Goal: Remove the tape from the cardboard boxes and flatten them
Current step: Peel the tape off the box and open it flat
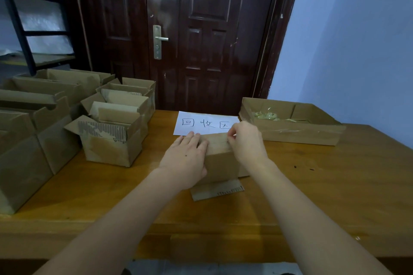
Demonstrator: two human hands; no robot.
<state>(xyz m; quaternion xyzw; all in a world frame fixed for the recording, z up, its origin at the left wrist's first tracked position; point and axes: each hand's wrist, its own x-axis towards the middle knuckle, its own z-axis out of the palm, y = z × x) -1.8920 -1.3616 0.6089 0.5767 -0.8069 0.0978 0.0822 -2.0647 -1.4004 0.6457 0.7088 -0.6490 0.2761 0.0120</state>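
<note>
One small cardboard box (220,158) sits mid-surface between both hands, long side toward the person, a loose flap (216,190) sticking out flat from under its near edge. Left hand (186,161) lies flat on the box's top-left part, fingers straight and pressing down, thumb along the near left face; nothing gripped. Right hand (247,143) is at the box's far right top edge, fingers curled, thumb and forefinger pinched together at the edge on what looks like a tape end; the tape itself is too thin and clear to make out for sure.

Just beyond the grip, touching or slipping under the box's far edge, a white paper sheet (205,123) with handwritten characters. Right of the right-hand grip, near but apart, a shallow cardboard tray (299,134) holding a wad of crumpled clear tape (266,115). Left of the left hand, apart, an open box (111,140) with torn, peeled patches on its flap, card pieces standing inside; further left and behind it, a cluster of more open cardboard boxes (33,118), some stacked close together.

All on a wooden surface (312,196). Beyond it a dark wooden door (201,40) with a metal handle (159,39); a dark metal shelf rack (26,29) far left; a pale wall (346,51) right.
</note>
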